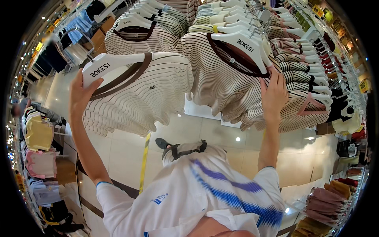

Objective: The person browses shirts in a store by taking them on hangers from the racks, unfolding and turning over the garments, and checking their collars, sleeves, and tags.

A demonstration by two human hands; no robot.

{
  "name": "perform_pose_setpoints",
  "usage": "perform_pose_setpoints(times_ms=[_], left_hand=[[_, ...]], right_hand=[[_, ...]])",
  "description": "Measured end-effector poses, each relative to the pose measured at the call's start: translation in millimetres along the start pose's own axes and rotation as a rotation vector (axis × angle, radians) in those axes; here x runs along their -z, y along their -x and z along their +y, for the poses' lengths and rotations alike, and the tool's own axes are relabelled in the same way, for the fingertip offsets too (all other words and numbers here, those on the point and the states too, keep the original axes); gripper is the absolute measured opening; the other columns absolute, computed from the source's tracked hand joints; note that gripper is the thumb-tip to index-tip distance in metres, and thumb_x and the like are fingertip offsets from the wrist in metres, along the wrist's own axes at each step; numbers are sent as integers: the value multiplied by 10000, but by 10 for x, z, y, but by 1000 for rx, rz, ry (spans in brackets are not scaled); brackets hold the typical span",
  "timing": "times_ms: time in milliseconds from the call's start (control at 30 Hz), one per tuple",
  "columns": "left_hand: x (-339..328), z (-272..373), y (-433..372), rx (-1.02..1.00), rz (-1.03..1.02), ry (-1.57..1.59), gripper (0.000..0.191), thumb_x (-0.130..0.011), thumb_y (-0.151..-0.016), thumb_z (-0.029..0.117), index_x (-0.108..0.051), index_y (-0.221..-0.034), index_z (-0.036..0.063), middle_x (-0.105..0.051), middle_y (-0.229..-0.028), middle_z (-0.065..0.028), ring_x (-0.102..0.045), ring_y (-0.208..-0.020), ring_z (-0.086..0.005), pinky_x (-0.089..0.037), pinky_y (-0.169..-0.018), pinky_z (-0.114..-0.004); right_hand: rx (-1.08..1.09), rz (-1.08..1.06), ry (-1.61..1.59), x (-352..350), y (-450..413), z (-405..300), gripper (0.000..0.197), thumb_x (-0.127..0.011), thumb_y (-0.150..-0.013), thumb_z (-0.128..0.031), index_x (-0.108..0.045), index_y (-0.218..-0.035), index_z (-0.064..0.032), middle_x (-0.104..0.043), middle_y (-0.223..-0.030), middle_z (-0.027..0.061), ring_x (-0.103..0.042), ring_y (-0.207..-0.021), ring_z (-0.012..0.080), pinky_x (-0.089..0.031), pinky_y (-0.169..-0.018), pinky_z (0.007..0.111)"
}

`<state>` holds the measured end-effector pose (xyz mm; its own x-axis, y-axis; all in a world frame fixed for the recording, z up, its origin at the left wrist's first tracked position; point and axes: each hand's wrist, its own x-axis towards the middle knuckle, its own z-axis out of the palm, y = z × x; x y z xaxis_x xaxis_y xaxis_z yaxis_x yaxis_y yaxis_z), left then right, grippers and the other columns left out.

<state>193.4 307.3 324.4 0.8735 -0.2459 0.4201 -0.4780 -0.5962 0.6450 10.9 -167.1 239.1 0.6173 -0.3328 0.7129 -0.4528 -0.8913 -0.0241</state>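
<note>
My left hand (84, 91) grips one end of a white plastic hanger (100, 67). A cream striped knit top (142, 94) with a brown neckline hangs on it, its hem above the floor. My right hand (274, 89) rests at the shoulder of another striped top (207, 71) with a dark maroon neckline, by the lower end of its white hanger (242, 44). The fingers partly cover that spot, and the fingertips lie near the neckline. Further striped tops hang closely behind it.
More striped tops (142, 38) hang at the upper left of the rack. A metal rack arm (77, 32) stands at left. Folded or hung clothes (38, 133) line the left side, more garments (325, 204) the lower right. Yellow tape (144, 163) marks the tiled floor.
</note>
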Motion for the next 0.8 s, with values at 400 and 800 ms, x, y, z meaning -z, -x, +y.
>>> perform_pose_setpoints(times_ms=[400, 800], left_hand=[[70, -77, 196, -24, -4, 22, 381, -752, -794, 146, -597, -1109, -3, -668, -933, -56, -577, -818, -108, -470, -749, -261], [85, -105, 150, -117, -23, -120, 395, -780, -764, 286, -578, -939, -4, -638, -785, -130, -589, -681, -220, -464, -646, -337]], right_hand=[[-82, 6, -203, -223, 75, 52, 323, -616, -892, -276, -535, -1119, -61, -669, -1003, 145, -645, -853, 348, -484, -704, 427], [-18, 7, -253, 279, 103, 181, 322, -597, -925, -278, -552, -1160, -63, -665, -1030, 104, -655, -877, 285, -490, -717, 350]])
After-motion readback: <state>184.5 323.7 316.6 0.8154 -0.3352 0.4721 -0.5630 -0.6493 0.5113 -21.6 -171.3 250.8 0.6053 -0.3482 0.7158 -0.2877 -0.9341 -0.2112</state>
